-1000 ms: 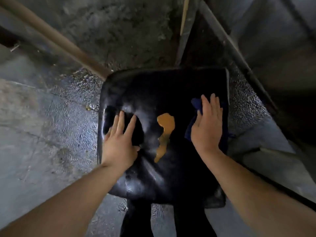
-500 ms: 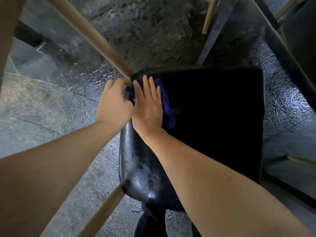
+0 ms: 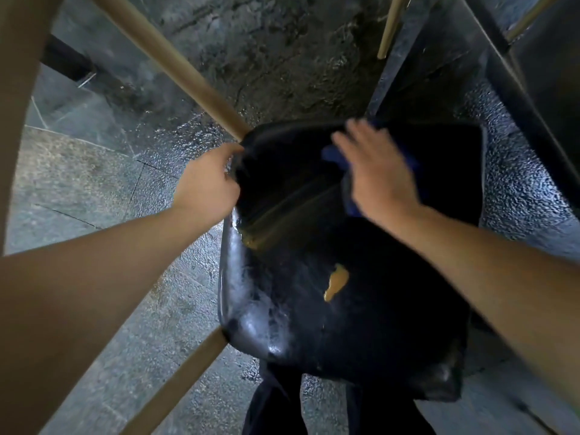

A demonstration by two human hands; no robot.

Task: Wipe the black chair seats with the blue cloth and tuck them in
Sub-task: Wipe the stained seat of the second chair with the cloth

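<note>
A black chair seat (image 3: 314, 315) fills the middle of the view, glossy, with a tan tear (image 3: 336, 281) in its cover. My left hand (image 3: 207, 180) grips the seat's far left edge, fingers curled around it. My right hand (image 3: 376, 171) lies flat and blurred on the blue cloth (image 3: 332, 153) at the far part of the seat. Only the cloth's edges show around the hand.
A tan wooden leg (image 3: 175, 67) runs diagonally from the upper left to the seat's corner. Another (image 3: 175, 387) slants at the lower left. A thin pale rod (image 3: 387, 29) and dark furniture (image 3: 539, 83) stand at the upper right. The floor (image 3: 94, 183) is grey stone.
My right hand has slid the cloth from the seat's far left corner rightward. My left hand stays at the far left edge. The view has shifted, and the tan tear shows again.
</note>
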